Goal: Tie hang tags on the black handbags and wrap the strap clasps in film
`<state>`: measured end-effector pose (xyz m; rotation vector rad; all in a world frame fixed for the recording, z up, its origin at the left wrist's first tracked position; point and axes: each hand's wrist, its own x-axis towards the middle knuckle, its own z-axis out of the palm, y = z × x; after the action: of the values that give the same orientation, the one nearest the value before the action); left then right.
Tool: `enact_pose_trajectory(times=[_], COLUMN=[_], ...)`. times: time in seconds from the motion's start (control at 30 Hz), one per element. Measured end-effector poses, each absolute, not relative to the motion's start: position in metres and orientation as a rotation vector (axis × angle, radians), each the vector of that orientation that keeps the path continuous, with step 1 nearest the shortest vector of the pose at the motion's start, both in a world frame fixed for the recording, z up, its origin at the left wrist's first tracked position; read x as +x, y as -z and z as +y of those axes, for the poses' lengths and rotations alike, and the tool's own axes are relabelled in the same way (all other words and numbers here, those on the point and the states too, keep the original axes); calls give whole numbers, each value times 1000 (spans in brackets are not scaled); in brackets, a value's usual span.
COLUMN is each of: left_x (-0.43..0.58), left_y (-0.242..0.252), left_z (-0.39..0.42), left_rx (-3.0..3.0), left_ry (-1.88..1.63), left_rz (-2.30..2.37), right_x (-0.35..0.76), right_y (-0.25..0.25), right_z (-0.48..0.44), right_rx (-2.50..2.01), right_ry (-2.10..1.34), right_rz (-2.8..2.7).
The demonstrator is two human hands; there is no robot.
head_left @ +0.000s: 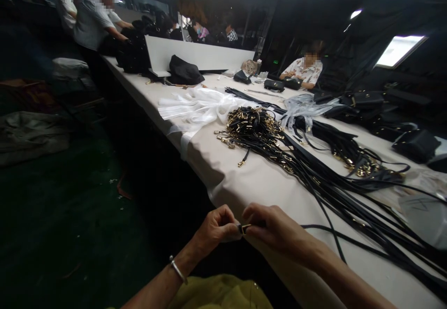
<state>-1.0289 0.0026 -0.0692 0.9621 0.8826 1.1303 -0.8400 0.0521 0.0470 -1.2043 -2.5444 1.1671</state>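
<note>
The cream-covered bench [251,185] runs off ahead, its near-left edge draped and bare cover open between that edge and the pile of black straps [307,169]. Farther along sits a black handbag [274,85] — its contents hidden. At the edge, the left hand [221,225] and right hand [270,225] face each other, almost meeting, fingers curled into closed pinches: the left on a dark strap end [240,229], the right on the small gold buckle [246,228] — right between them.

Can read no text, brand, number or sign; cannot make out dark marks [417,202] on translucent plastic [426,225].
</note>
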Motion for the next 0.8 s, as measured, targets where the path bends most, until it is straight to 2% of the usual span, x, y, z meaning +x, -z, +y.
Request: enact_pose_trajectory(times=[0.1,0.17,0.4,0.63,0.73,0.8], left_x=[-1025,-1026,-1027,-1016,-1015,-1020], left_y=[71,72,69,62,60,59], left_z=[7,7,-2,1,-2,-4], left_rx=[948,939,1093,1051,1062,1094], left_ry=[-1148,-1103,-1037,-875,-838,-842], left_rz=[817,788,1080,1010,975,1013], right_x=[-845,-847,-834,-839,-839,-828], right_y=[-38,-35,-34,-22,-19,-21], right_z=[47,45,52,41,43,48], right_rx=[-1161,-1141,-1245,-1306,-1462,-1531], right_ry=[-990,-1023,-1627,-994,-924,-1000], right_rz=[-2613,-2543,-2104,-2566,-2578,-2558])
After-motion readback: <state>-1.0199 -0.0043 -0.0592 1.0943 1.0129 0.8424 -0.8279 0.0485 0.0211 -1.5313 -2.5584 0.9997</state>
